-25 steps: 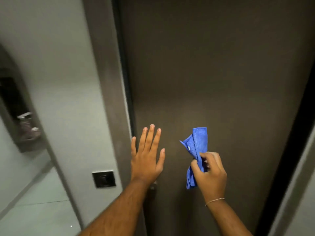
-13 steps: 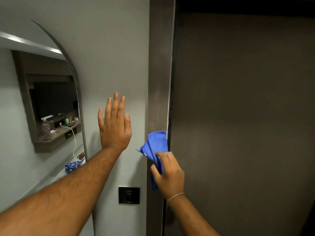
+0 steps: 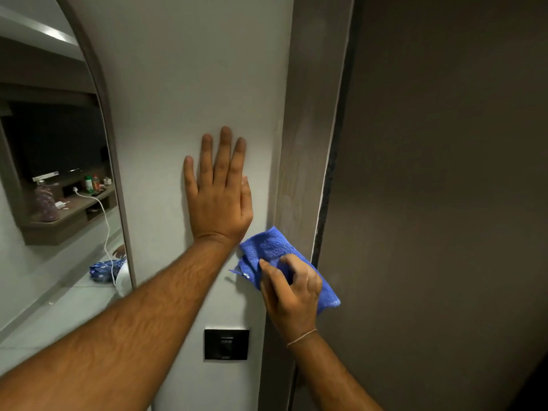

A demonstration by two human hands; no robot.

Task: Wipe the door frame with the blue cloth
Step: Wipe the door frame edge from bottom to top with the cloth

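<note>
A grey-brown door frame (image 3: 311, 114) runs top to bottom between the white wall and the dark door (image 3: 444, 173). My right hand (image 3: 292, 295) presses a folded blue cloth (image 3: 274, 247) flat against the frame at about mid-height. My left hand (image 3: 218, 191) lies flat on the wall just left of the frame, fingers spread and pointing up, holding nothing. Its heel nearly touches the cloth's upper edge.
A black switch plate (image 3: 226, 344) sits on the wall below my hands. An arched mirror (image 3: 53, 173) fills the left side and reflects a shelf with bottles, a white cable and the floor.
The view swung left from the door to the frame and wall. My right hand carried the cloth onto the frame. My left hand left the door and now rests flat on the wall.
</note>
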